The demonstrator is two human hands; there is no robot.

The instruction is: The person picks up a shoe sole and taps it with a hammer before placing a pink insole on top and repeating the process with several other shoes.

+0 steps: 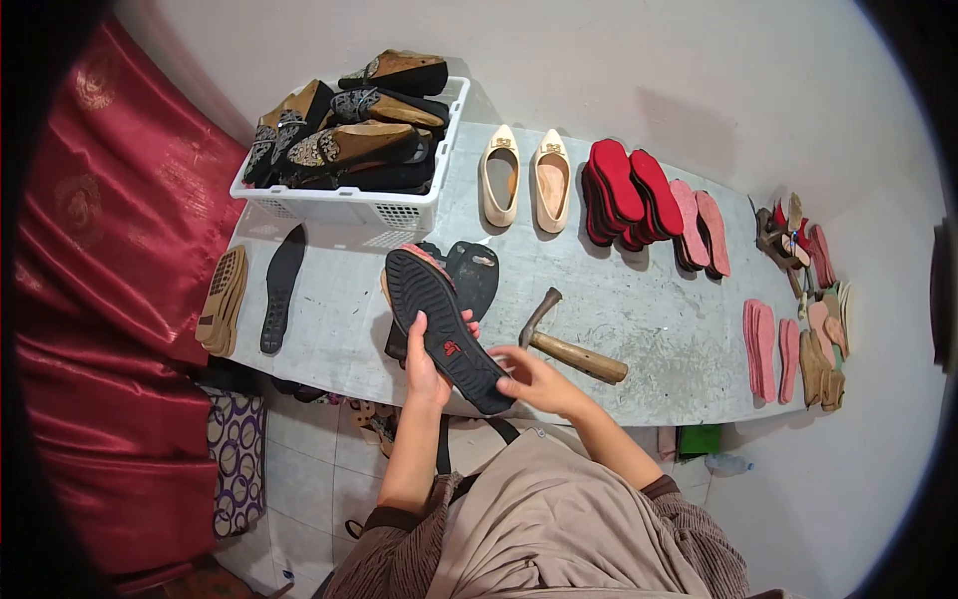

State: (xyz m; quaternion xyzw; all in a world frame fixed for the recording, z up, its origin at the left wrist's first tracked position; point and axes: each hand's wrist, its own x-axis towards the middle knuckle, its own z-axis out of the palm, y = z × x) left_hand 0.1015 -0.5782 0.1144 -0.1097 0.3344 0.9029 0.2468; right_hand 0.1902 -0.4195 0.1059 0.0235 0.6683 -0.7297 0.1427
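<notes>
"So: black sole, over the near edge of the table; left hand clasping its middle; right hand touching its lower end, whether gripping cannot be told; hazards?"

"A fall, possibly, should the left grip loosen."

"Containers?"

"One white basket, far left corner; patterned dark shoes inside, heaped above the rim; a knock could tip the topmost out."

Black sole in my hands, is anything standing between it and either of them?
Nothing visible. Your left hand grips the black sole near its middle, and your right hand touches the end nearest you. The hammer lies on the table off to the right, not in between.
</notes>
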